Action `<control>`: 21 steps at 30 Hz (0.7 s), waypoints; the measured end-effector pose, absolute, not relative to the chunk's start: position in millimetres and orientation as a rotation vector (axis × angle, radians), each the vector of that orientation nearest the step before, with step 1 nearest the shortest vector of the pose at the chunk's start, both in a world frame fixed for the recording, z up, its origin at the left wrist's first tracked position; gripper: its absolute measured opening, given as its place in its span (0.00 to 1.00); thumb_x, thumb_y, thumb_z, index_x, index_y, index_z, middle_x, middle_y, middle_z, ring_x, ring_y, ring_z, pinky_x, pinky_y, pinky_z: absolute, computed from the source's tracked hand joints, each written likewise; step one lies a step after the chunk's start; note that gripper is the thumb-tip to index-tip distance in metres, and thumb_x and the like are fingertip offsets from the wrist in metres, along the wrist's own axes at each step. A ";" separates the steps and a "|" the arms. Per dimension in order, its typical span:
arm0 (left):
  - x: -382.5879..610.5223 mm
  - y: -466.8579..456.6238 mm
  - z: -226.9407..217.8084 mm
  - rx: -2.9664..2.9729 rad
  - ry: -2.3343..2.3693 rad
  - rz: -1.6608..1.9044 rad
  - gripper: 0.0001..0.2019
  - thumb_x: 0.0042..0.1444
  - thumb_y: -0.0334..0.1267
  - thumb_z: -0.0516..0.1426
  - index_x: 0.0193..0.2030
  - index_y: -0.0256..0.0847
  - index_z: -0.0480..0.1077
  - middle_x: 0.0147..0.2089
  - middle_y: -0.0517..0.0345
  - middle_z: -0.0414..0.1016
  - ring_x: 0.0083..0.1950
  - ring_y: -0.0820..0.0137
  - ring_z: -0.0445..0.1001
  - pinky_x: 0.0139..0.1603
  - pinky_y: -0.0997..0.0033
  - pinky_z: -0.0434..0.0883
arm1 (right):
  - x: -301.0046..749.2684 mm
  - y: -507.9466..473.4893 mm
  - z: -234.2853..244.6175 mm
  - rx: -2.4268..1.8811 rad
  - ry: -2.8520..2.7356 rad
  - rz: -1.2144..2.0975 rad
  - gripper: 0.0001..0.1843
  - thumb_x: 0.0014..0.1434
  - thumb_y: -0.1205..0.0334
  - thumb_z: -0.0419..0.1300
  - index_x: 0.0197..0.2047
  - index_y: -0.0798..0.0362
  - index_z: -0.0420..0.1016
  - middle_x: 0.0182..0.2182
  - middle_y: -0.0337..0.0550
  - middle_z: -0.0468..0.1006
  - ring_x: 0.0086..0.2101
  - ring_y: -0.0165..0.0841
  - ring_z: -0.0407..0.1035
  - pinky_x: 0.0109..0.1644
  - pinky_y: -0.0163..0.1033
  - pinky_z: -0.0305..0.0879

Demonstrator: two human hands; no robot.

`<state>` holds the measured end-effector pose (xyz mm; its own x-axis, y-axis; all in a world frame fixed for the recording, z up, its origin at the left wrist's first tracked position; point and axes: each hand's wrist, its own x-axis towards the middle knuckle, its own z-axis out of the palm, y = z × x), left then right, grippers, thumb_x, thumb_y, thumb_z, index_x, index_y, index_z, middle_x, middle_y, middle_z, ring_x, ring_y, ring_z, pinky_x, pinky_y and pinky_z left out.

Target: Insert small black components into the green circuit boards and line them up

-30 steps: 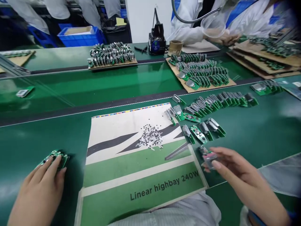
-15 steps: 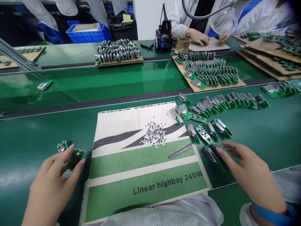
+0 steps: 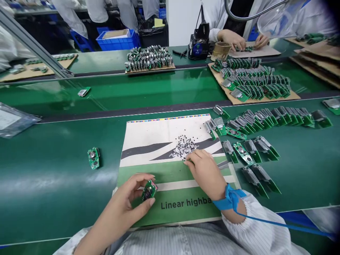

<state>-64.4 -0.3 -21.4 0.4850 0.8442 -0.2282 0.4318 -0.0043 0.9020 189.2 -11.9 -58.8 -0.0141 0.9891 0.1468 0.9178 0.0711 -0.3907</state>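
Left hand (image 3: 130, 200) is pinching circuit board (image 3: 149, 190) toward near left corner of card (image 3: 146, 132), by its edges, probably sparing its face; right hand (image 3: 207, 173) is curling beside parts pile (image 3: 183, 146), fingertips nearly together, can't tell if holding any

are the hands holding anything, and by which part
The left hand holds a small green circuit board by its edges, between thumb and fingers. The right hand is at the pile of tiny parts; whether it grips one cannot be told.
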 end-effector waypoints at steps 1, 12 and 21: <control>-64.4 -0.9 -21.4 1.613 1.125 0.471 0.14 0.58 0.36 0.60 0.51 0.50 0.70 0.48 0.54 0.75 0.47 0.65 0.76 0.48 0.67 0.77 | 188.4 -12.3 -60.8 -1.908 -1.974 0.261 0.10 0.63 0.73 0.57 0.31 0.52 0.71 0.31 0.45 0.74 0.35 0.41 0.66 0.41 0.46 0.61; -51.5 3.5 -14.6 1.523 1.127 0.418 0.14 0.58 0.35 0.59 0.51 0.47 0.70 0.48 0.55 0.74 0.48 0.66 0.76 0.51 0.67 0.75 | 185.1 -18.7 -66.0 -1.888 -1.853 0.332 0.15 0.62 0.78 0.46 0.30 0.50 0.63 0.31 0.47 0.70 0.34 0.41 0.61 0.38 0.45 0.57; -49.7 5.5 -19.8 1.184 1.044 0.441 0.15 0.57 0.37 0.63 0.50 0.47 0.68 0.46 0.55 0.77 0.51 0.65 0.75 0.51 0.68 0.73 | 197.3 -22.7 -54.7 -1.612 -1.648 0.594 0.05 0.66 0.70 0.49 0.40 0.50 0.61 0.29 0.39 0.71 0.29 0.33 0.68 0.31 0.36 0.65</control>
<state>-49.7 5.5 -19.8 0.4891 0.7597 -0.4285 0.2233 0.3658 0.9035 197.3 -22.7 -54.7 0.0666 0.9803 0.1857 0.6361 0.1017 -0.7648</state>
